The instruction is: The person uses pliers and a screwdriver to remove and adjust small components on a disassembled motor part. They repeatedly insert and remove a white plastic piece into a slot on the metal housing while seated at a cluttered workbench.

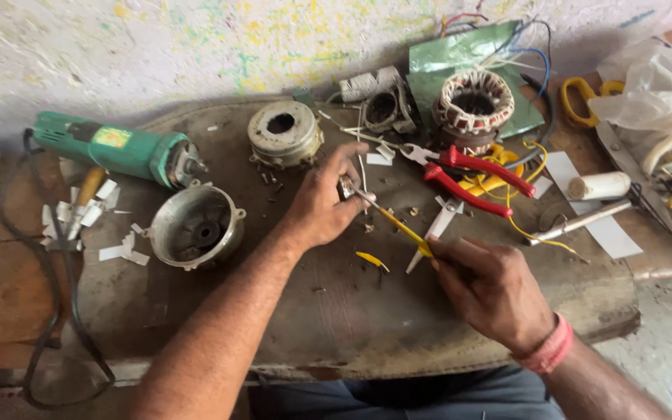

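— Head view: what's gripped? 
— Left hand [322, 204] pinches a small metal part [346, 187], steadying it; right hand [485, 281] grasps a yellow wire [398, 224] leading into it. 
— Nearby? 
— Red pliers [472, 175] just beyond both hands; round motor housing [196, 226] left of the left hand.

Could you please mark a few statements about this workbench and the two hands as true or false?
1. The right hand holds a thin yellow-sleeved rod. True.
2. The red-handled pliers are in the left hand. False: they lie on the bench, and the left hand grips a small metal part.
3. The green angle grinder lies left of both hands. True.
4. The copper-wound stator ring sits inside the grey metal motor housing. False: they are well apart, the stator at the far right of the housing.
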